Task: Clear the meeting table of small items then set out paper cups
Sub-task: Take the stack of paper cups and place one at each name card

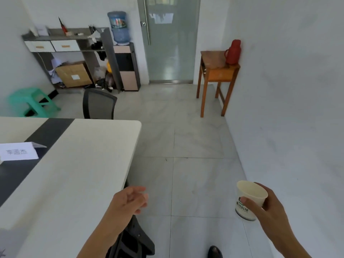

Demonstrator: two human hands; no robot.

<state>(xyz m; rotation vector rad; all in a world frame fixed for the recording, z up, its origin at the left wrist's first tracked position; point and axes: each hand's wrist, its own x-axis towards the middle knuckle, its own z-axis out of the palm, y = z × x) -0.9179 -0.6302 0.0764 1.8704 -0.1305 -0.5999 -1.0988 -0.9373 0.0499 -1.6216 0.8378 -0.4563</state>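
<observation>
Head view, single frame. Right hand (268,207) held one paper cup (249,200), thumb across the printed side and fingers curled round the far side; the cup was upright, slightly tilted, mouth open and nothing visible inside, carried over the floor tiles well to the right of the bench (83,164). Left hand (130,200) hung just off the bench's right edge, fingers loosely spread and blurred, holding nothing. Bench top was pale with a dark stripe running along it; a folded white name card (18,151) stood on the stripe near the left edge of frame. A dark chair (134,239) sat beside the bench below the left forearm, and a mesh-backed chair (98,104) stood at the bench's far end. A dark shoe (215,252) showed at the bottom edge. Farther back: green plastic stool (31,101) at left, grey shelf unit (65,34) with a cardboard box (73,74) under it, water dispenser (121,27) beside a frosted glass door (169,43), and a wooden stand (217,71) against the right wall carrying a red thermos (233,52).
</observation>
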